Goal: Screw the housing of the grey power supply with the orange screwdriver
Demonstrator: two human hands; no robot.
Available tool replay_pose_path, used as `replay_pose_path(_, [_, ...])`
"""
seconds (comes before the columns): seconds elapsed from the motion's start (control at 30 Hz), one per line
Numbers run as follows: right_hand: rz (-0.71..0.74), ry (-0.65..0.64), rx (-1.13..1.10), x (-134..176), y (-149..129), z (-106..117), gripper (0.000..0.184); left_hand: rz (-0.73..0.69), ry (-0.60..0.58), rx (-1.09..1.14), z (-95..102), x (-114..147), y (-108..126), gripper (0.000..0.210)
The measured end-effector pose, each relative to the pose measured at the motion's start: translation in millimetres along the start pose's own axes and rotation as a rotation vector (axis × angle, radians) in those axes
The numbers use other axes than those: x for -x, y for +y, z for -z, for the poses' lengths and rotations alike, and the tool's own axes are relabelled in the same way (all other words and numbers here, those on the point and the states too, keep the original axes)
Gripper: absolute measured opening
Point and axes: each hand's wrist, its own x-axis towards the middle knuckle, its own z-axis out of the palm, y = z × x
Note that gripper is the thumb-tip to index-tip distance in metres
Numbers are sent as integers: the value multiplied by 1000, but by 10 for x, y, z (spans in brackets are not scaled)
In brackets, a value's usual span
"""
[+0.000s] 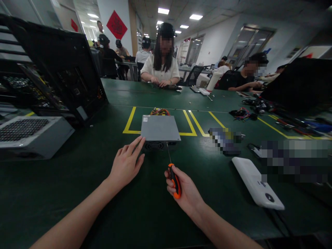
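Note:
A grey computer power supply (160,128) lies on the green table, its fan grille facing me and coloured cables (160,111) coming out at the back. My left hand (127,159) has its fingers stretched out, with the fingertips at the near left corner of the casing. Wrapped round the orange and black handle of a screwdriver (175,183) is my right hand (185,188). The shaft points away from me, and its tip is at the front face of the power supply, right of the fan. Whether the tip sits in a screw is too small to tell.
A black computer case (59,69) and another power supply (31,136) stand at the left. To the right lie a white power bank (256,183), blurred items and loose cables (243,114). Yellow tape (129,121) marks the table (103,221). A person (160,65) works opposite.

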Motion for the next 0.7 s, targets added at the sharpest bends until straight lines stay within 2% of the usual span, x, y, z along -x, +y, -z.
replay_pose_path(0.1, [11,12,21,-3,4,6,15,3,5,-11,-7,1,2,55])
replay_pose_path(0.27, [-77,36,19,7,-25,-4,25,2,18,-2,-34,10,-20,57])
replay_pose_path(0.5, [-16,26,11,6,4,-5,13,-36,60,87,-97,23,-48,61])
replay_pose_path(0.7, [-86,27,17,11,-18,-37,27,-98,21,56,-125,58,13,61])
